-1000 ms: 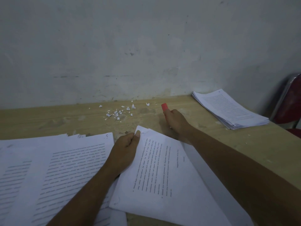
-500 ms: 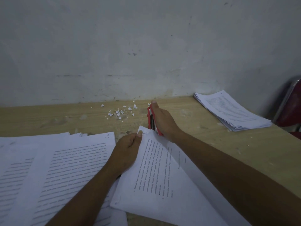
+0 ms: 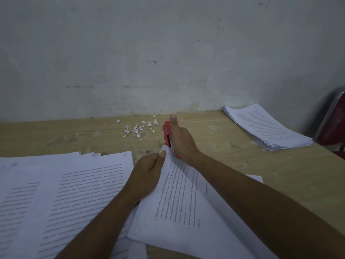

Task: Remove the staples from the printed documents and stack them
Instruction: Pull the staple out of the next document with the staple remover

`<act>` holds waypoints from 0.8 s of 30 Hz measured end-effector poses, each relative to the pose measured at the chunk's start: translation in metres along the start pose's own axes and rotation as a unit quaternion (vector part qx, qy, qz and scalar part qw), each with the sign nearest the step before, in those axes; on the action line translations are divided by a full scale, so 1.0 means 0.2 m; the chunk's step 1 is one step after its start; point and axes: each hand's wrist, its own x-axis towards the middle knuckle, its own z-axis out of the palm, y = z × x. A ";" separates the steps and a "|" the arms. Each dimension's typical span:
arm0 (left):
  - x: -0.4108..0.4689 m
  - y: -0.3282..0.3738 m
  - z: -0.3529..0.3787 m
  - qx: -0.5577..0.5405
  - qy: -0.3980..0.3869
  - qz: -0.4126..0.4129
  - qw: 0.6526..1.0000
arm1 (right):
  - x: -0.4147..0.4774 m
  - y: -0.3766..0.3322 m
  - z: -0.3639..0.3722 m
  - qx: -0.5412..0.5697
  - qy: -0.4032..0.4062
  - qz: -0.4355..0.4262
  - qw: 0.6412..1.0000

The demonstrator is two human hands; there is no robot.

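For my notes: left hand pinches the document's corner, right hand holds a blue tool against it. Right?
Not blue: in the head view the tool is red. The left hand pinches the document at its corner; the right hand holds the tool.

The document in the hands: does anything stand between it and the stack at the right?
Nothing visible on the table blocks it. Only the person's own right arm lies across the document, toward the stack.
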 end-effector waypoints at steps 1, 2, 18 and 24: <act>0.00 0.01 0.00 0.001 0.002 0.001 1.000 | 0.00 0.00 0.01 -0.001 -0.002 -0.001 1.000; 0.00 0.01 0.00 0.003 0.006 0.002 1.000 | 0.00 0.00 0.01 -0.001 -0.003 -0.002 1.000; 0.01 -0.03 0.01 0.020 -0.006 0.028 0.999 | 0.00 0.02 0.07 0.012 0.051 -0.011 0.999; 0.00 -0.02 0.00 0.024 -0.015 0.023 0.999 | 0.02 0.03 0.06 0.015 0.052 0.008 0.999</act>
